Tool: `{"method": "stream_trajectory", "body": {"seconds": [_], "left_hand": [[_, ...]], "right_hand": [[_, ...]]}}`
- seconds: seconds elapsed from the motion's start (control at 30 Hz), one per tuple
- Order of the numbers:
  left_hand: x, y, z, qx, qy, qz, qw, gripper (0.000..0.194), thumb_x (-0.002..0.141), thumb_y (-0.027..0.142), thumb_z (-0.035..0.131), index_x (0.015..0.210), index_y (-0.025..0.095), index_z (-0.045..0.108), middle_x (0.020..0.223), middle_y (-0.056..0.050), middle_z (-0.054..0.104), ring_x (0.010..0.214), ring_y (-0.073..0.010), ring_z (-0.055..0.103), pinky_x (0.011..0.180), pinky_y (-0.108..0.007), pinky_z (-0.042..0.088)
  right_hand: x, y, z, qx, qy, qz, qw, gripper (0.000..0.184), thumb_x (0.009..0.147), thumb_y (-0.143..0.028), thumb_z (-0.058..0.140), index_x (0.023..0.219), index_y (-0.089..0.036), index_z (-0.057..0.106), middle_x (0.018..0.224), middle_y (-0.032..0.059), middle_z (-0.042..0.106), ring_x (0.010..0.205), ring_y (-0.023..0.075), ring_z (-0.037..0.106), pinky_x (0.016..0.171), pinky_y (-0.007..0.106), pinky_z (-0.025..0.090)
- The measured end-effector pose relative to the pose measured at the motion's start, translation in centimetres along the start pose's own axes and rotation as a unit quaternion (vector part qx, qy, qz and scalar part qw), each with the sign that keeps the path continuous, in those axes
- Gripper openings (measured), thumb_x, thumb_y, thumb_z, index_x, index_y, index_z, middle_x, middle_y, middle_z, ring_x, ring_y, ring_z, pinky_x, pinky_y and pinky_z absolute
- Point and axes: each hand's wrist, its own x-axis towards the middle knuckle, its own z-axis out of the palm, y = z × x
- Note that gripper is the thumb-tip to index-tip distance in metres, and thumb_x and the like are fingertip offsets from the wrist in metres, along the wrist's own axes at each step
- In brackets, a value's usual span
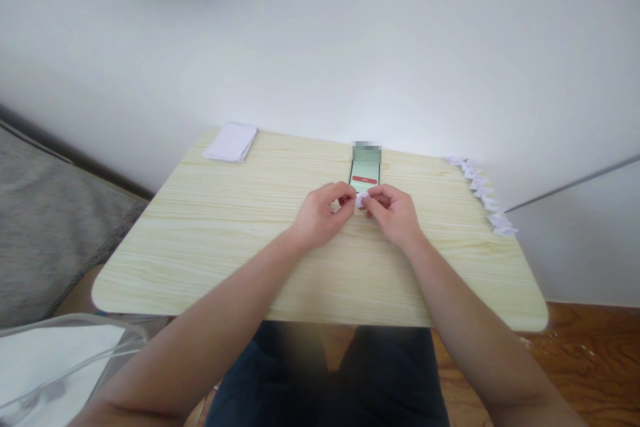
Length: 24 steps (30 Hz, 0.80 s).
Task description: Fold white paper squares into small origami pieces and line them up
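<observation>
Between my fingertips is a small piece of folded white paper (pixel 362 200), held above the middle of the table just in front of a phone. My left hand (pixel 326 212) pinches its left side with thumb and forefinger. On the other side my right hand (pixel 393 211) grips it the same way. Fingers cover much of the paper, so its exact shape is hidden. The phone (pixel 364 177) lies flat behind my hands with a lit screen and a red bar; its top is blurred out.
A stack of white paper sheets (pixel 231 142) lies at the table's back left corner. Several small folded paper pieces (pixel 483 194) form a row along the right edge. The wooden table (pixel 200 240) meets a white wall. Grey fabric (pixel 55 227) is at the left.
</observation>
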Motion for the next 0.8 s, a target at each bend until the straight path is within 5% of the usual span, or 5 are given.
{"method": "stream_trajectory", "body": {"seconds": [0.37, 0.8], "left_hand": [[0.1, -0.4, 0.1, -0.107, -0.038, -0.056, 0.992, 0.022, 0.089, 0.035, 0.064, 0.103, 0.020, 0.061, 0.083, -0.001, 0.069, 0.076, -0.0148, 0.063, 0.070, -0.028, 0.047], [1.0, -0.7, -0.1, -0.353, -0.074, -0.161, 0.919, 0.018, 0.075, 0.022, 0.073, 0.089, 0.018, 0.063, 0.069, 0.000, 0.068, 0.065, -0.0133, 0.064, 0.065, -0.027, 0.051]], "right_hand": [[-0.3, -0.4, 0.2, 0.033, -0.018, -0.036, 0.999, 0.014, 0.082, -0.034, 0.071, 0.084, -0.021, 0.067, 0.074, 0.0012, 0.069, 0.062, 0.0144, 0.061, 0.057, 0.027, 0.048], [-0.1, -0.5, -0.2, 0.088, -0.039, -0.038, 0.995, 0.009, 0.082, -0.031, 0.074, 0.084, -0.023, 0.073, 0.077, 0.0018, 0.072, 0.067, 0.0157, 0.064, 0.065, 0.031, 0.054]]}}
